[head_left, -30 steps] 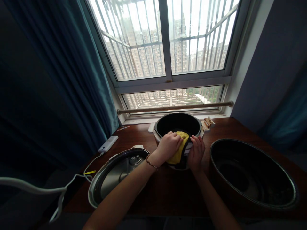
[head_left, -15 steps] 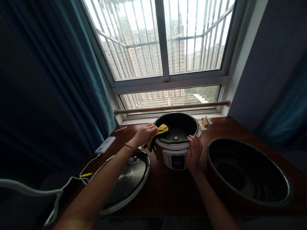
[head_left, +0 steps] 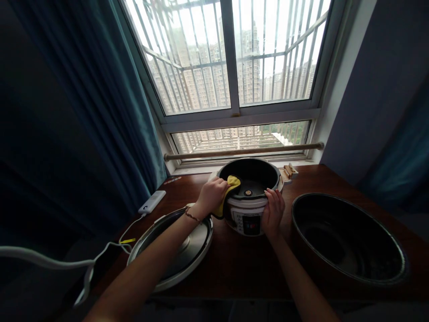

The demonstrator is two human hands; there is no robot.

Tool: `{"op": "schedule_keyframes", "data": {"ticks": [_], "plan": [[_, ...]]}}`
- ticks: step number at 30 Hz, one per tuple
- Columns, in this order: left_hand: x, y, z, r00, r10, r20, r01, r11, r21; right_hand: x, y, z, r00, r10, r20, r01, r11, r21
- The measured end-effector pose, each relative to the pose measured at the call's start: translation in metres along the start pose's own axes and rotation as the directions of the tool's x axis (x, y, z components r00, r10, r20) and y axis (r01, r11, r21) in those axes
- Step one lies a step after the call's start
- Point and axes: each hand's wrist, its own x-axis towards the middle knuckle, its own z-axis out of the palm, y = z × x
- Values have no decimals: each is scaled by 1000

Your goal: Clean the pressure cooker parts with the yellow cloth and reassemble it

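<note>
An electric pressure cooker (head_left: 248, 215) stands without its lid on the wooden table, its dark inside showing a small round piece at the bottom. Bunched in my left hand (head_left: 213, 193) is a yellow cloth (head_left: 233, 181) with a dark edge, laid over the cooker's left rim. My right hand (head_left: 274, 212) grips the rim at the front right, fingertips over the edge and palm against the outer wall. Under my left forearm lies the round lid (head_left: 197, 243), its metal underside facing up. To the right sits a large dark inner pot (head_left: 348, 241).
A white power bank (head_left: 152, 201) with a white cable (head_left: 50, 264) lies at the table's left. Behind the cooker is a small holder (head_left: 290, 171) with brownish pieces. A rail (head_left: 241, 152) crosses below the window; a blue curtain (head_left: 110, 98) hangs left.
My left hand has moved slightly right and nearer to me along the cooker's left rim with the cloth. My right hand keeps its place on the rim. The whole view has shifted slightly.
</note>
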Motion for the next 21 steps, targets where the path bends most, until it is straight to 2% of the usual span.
{"op": "schedule_keyframes", "data": {"ticks": [3, 6, 9, 11, 12, 14, 16, 19, 21], "plan": [[-10, 25, -14, 1000, -4, -22, 4, 1000, -6, 1, -2, -3, 1000, 6, 16, -6, 1000, -9], [-16, 49, -25, 999, -12, -44, 11, 1000, -23, 5, -15, -11, 998, 49, 45, -49, 999, -10], [-15, 67, -31, 998, -20, -56, 14, 994, -109, 13, -45, -22, 993, 113, 18, -113, 993, -14], [-11, 75, -30, 998, -30, -56, 19, 982, -185, 20, -68, -29, 997, 66, 38, -67, 997, 32], [-8, 78, -29, 998, -39, -52, 26, 974, -227, 24, -78, -32, 996, 23, 91, -30, 997, 67], [-3, 81, -27, 997, -64, -42, 48, 946, -322, 32, -94, -34, 971, -29, 238, 6, 995, 97], [0, 78, -24, 997, -72, -30, 52, 895, -443, 38, -101, -34, 931, -2, 365, -13, 999, 37], [0, 63, -20, 994, -106, -17, 71, 771, -632, 47, -102, -31, 891, 38, 452, 18, 993, -118], [2, 45, -15, 970, -242, -31, 155, 709, -688, 54, -102, -25, 874, 36, 485, 85, 970, -226]]}}
